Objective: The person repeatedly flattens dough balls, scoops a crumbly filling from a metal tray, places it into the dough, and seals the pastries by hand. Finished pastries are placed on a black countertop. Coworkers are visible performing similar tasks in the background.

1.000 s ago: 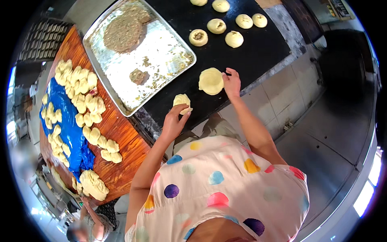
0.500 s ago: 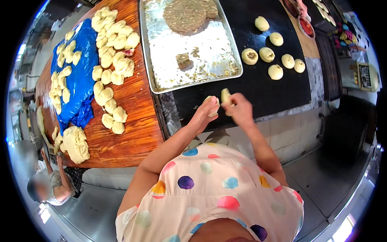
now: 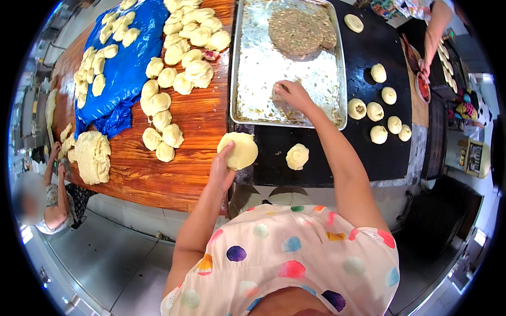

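Left hand [image 3: 222, 169] pinches flat dough round [image 3: 243, 151], thumb on top, fingers mostly hidden beneath; round sits above table edge; right hand [image 3: 296, 97] at round's 1 o'clock, over metal tray [image 3: 258, 87], fingertips drawn together at small filling lump [image 3: 275, 95], partly covered, cannot tell if gripped; filling slab [image 3: 298, 32] at that hand's 12 o'clock; creased dough piece [image 3: 297, 157] at round's 3 o'clock, on black surface [image 3: 337, 158].
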Demonstrator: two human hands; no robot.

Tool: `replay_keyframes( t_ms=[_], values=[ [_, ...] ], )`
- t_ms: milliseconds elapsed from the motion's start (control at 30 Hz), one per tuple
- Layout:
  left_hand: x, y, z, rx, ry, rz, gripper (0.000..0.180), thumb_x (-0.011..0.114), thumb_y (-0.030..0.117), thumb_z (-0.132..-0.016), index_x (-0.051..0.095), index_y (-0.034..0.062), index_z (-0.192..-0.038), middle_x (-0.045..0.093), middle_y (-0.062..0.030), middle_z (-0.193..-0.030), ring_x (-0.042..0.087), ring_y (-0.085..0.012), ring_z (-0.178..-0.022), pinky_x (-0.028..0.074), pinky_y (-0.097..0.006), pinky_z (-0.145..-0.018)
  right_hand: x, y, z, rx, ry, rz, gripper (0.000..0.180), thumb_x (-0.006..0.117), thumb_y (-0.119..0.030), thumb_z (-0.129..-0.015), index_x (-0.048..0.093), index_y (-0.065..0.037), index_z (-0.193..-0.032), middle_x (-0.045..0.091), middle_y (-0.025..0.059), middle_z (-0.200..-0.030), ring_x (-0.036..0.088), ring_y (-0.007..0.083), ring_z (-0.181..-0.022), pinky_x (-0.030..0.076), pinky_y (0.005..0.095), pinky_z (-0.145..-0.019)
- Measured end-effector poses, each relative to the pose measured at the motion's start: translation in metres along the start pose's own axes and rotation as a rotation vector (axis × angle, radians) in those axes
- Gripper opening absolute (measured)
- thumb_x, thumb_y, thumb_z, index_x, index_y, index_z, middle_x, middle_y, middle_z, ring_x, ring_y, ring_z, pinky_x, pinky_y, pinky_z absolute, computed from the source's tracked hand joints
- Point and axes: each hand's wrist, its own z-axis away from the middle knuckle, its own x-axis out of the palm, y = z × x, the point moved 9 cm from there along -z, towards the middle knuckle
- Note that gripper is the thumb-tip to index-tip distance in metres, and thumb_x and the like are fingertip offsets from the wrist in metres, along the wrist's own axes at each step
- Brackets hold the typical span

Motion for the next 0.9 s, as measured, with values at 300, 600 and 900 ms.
replay_keyframes(
  t_ms=[300, 600, 900],
  values=[
    [0.007, 0.004, -0.018, 0.035, -0.068, -0.021, 0.045, 0.065, 0.024, -0.090, 0.051, 0.0017, -0.127, 0.062, -0.0122, -0.121, 0.061, -0.0250, -0.112, 0.049, -0.041, -0.096, -0.004, -0.053, 0.070, -0.415, 0.241, 0.313, 0.078, 0.079, -0.019, -0.072, 0.042, -0.014, -0.140, 0.052, 0.0138, -0.133, 0.050, 0.0357, -0.119, 0.043, 0.0421, -0.098],
    [0.051, 0.016, -0.044, 0.101, -0.117, -0.171, 0.043, 0.065, 0.019, -0.090, 0.051, -0.0017, -0.126, 0.062, -0.0130, -0.118, 0.062, -0.0238, -0.109, 0.052, -0.039, -0.092, 0.007, -0.024, 0.052, -0.276, 0.147, 0.204, 0.069, 0.079, -0.025, -0.072, 0.050, -0.012, -0.134, 0.058, 0.0145, -0.126, 0.055, 0.0305, -0.115, 0.045, 0.0387, -0.097],
    [0.140, -0.004, -0.074, -0.062, -0.416, 0.155, 0.049, 0.052, 0.037, -0.099, 0.047, 0.0003, -0.131, 0.058, -0.0142, -0.125, 0.059, -0.0265, -0.114, 0.047, -0.042, -0.099, -0.045, -0.086, 0.104, -0.287, 0.309, -0.105, 0.076, 0.082, -0.020, -0.073, 0.046, -0.011, -0.139, 0.059, 0.0124, -0.126, 0.059, 0.0284, -0.111, 0.045, 0.0370, -0.098]
  ],
)
